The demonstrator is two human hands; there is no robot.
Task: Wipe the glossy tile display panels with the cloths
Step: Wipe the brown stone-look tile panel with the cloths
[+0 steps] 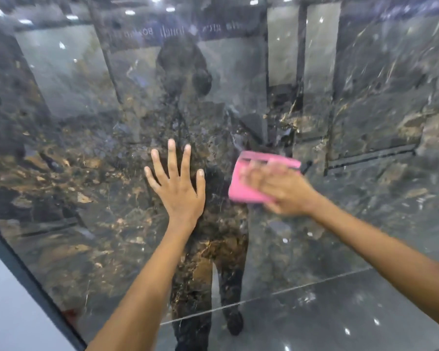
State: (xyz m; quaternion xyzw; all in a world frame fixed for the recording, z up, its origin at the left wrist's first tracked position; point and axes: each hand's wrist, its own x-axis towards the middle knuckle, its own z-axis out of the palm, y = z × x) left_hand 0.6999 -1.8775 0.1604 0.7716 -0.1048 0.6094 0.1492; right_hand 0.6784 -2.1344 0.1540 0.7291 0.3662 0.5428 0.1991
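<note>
Hands on the glossy dark marble panel [86, 198].
My left hand [178, 188] lies flat, fingers spread; just right of it, my blurred right hand [279, 191] presses the pink cloth [246, 183] against the panel, fingers straight across it.

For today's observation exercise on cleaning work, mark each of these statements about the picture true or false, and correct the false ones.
1. The left hand lies flat on the glossy tile panel with fingers spread. True.
2. The right hand presses a blue sponge to the panel. False: it presses a folded pink cloth.
3. The left hand also holds a cloth. False: its grip is empty.
4. The cloth lies to the right of the left hand. True.
5. The right hand is blurred, the left hand sharp. True.
</note>
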